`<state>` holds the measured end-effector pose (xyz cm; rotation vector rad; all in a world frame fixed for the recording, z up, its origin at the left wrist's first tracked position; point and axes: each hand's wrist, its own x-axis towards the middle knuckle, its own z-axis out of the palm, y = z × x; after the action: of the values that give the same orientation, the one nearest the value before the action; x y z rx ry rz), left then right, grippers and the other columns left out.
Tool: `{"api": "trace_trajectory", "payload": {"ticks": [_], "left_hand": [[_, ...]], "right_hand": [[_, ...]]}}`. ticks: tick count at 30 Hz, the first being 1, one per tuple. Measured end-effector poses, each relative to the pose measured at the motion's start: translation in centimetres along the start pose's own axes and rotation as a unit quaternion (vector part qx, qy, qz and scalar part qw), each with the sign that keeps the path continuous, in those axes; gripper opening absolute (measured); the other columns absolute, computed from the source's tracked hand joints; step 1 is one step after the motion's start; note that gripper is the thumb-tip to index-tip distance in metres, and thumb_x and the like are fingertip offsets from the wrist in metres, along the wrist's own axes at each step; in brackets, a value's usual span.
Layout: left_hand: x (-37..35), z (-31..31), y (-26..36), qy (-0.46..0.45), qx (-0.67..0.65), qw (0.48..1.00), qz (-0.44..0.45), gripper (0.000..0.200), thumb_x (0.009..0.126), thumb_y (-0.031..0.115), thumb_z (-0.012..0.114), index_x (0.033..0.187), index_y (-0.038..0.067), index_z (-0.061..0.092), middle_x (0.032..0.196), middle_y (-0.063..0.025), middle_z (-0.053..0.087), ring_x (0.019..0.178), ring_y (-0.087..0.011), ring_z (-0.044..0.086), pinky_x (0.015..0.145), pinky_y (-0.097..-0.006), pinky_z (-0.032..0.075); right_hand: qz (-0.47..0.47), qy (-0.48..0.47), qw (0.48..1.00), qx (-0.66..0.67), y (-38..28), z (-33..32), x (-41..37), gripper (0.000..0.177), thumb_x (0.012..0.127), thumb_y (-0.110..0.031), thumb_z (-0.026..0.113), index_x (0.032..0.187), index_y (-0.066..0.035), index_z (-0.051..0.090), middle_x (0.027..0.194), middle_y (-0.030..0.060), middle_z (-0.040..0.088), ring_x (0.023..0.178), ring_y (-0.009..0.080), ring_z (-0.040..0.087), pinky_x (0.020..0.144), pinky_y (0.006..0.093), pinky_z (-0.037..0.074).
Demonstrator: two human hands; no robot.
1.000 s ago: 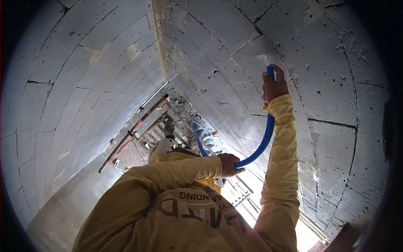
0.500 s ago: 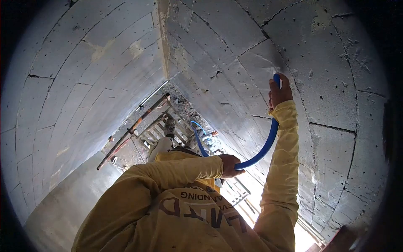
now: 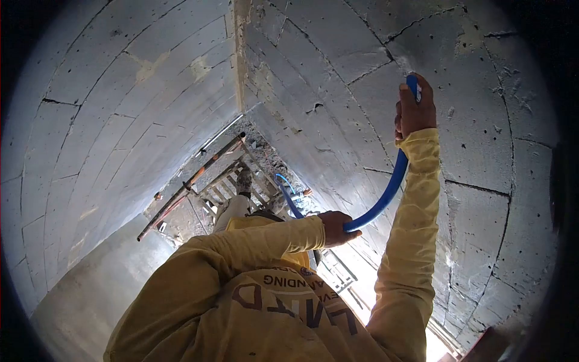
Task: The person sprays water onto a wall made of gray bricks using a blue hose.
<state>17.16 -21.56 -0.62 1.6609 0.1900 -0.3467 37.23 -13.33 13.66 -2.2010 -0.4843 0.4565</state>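
Note:
A blue hose (image 3: pixel 386 202) bends in a curve between my two hands. Near its end, my right hand (image 3: pixel 417 111) is closed round it, with the tip poking out between thumb and fingers close to the grey block wall (image 3: pixel 470 127). A pale, wet-looking smear shows on the wall just above the tip. Lower down, my left hand (image 3: pixel 339 228) wraps round the hose in front of my body. From there the hose passes behind my left forearm and shows again further down, towards the floor.
A second block wall (image 3: pixel 139 102) meets the first at a corner. Below are a slatted wooden platform (image 3: pixel 226 187) with my boot (image 3: pixel 243 180) on it, a rusty pole (image 3: pixel 193 184) and rubble (image 3: pixel 259 145). Bright light comes through an opening at the lower right.
My right hand has moved up and a little right along the wall with the hose end. My left hand has shifted slightly right and up, still holding the hose.

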Motion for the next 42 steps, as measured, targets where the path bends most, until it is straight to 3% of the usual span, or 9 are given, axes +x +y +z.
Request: {"api": "trace_trajectory", "payload": {"ticks": [11, 16, 20, 23, 27, 36, 39, 42], "left_hand": [[-1.3, 0.4, 0.5, -0.092, 0.008, 0.996, -0.010, 0.041, 0.084, 0.048, 0.054, 0.083, 0.008, 0.063, 0.078, -0.0129, 0.066, 0.077, -0.0298, 0.064, 0.074, -0.0393, 0.049], [-0.7, 0.3, 0.6, -0.082, 0.000, 0.996, -0.020, 0.039, 0.085, 0.047, 0.053, 0.083, 0.009, 0.063, 0.079, -0.0126, 0.066, 0.079, -0.0301, 0.064, 0.075, -0.0402, 0.049], [0.3, 0.4, -0.1, -0.017, -0.018, 1.000, -0.004, 0.038, 0.086, 0.045, 0.053, 0.086, 0.008, 0.063, 0.079, -0.0140, 0.066, 0.080, -0.0318, 0.063, 0.076, -0.0408, 0.049], [0.2, -1.0, 1.0, -0.007, -0.034, 0.999, -0.017, 0.039, 0.086, 0.046, 0.053, 0.087, 0.008, 0.063, 0.080, -0.0147, 0.065, 0.081, -0.0326, 0.063, 0.076, -0.0412, 0.048], [-0.1, -2.7, 2.6, 0.007, -0.064, 0.997, -0.029, 0.042, 0.085, 0.048, 0.054, 0.087, 0.007, 0.062, 0.076, -0.0132, 0.064, 0.076, -0.0306, 0.062, 0.073, -0.0401, 0.047], [-0.1, -4.5, 5.4, 0.097, -0.112, 0.987, 0.060, 0.043, 0.085, 0.046, 0.056, 0.086, 0.004, 0.062, 0.071, -0.0157, 0.061, 0.069, -0.0297, 0.061, 0.068, -0.0393, 0.047], [-0.9, -5.3, 6.4, 0.069, -0.125, 0.989, 0.041, 0.043, 0.085, 0.047, 0.056, 0.088, 0.004, 0.062, 0.070, -0.0155, 0.061, 0.068, -0.0298, 0.061, 0.069, -0.0393, 0.047], [-1.3, -5.1, 6.4, 0.081, -0.137, 0.986, 0.050, 0.045, 0.084, 0.050, 0.057, 0.085, 0.005, 0.063, 0.064, -0.0119, 0.058, 0.061, -0.0225, 0.057, 0.066, -0.0361, 0.046]], "right_hand": [[0.114, -0.043, 0.992, -0.043, 5.8, -0.7, 0.8, 0.041, 0.087, -0.027, 0.056, 0.123, -0.015, 0.041, 0.056, 0.0021, 0.047, 0.039, 0.0108, 0.042, 0.034, 0.0282, 0.035], [0.056, -0.030, 0.998, 0.011, 3.1, -0.7, 0.2, 0.041, 0.087, -0.027, 0.055, 0.123, -0.013, 0.040, 0.054, 0.0011, 0.046, 0.037, 0.0090, 0.041, 0.032, 0.0265, 0.034], [-0.003, -0.001, 1.000, 0.031, -0.4, -0.3, -0.2, 0.042, 0.088, -0.028, 0.055, 0.124, -0.012, 0.040, 0.052, 0.0000, 0.045, 0.036, 0.0077, 0.039, 0.031, 0.0252, 0.032], [-0.052, 0.011, 0.998, 0.044, -1.9, -0.1, 0.0, 0.039, 0.090, -0.029, 0.052, 0.125, -0.015, 0.042, 0.053, -0.0008, 0.046, 0.034, 0.0067, 0.039, 0.029, 0.0242, 0.031], [-0.097, 0.021, 0.993, 0.056, -4.7, -0.1, 0.1, 0.039, 0.091, -0.033, 0.051, 0.124, -0.014, 0.043, 0.052, -0.0011, 0.045, 0.034, 0.0067, 0.039, 0.029, 0.0237, 0.031], [-0.190, 0.030, 0.978, 0.084, -11.4, -1.1, 0.3, 0.045, 0.091, -0.035, 0.051, 0.125, -0.009, 0.041, 0.055, 0.0005, 0.047, 0.037, 0.0077, 0.042, 0.032, 0.0247, 0.033], [-0.215, 0.019, 0.973, 0.086, -12.4, -1.1, 0.2, 0.041, 0.091, -0.033, 0.051, 0.122, -0.008, 0.041, 0.054, 0.0004, 0.046, 0.037, 0.0077, 0.042, 0.031, 0.0244, 0.033], [-0.219, 0.002, 0.970, 0.104, -12.3, -0.8, 0.0, 0.037, 0.091, -0.031, 0.051, 0.119, -0.009, 0.042, 0.052, 0.0002, 0.045, 0.036, 0.0073, 0.042, 0.031, 0.0238, 0.034]]}}
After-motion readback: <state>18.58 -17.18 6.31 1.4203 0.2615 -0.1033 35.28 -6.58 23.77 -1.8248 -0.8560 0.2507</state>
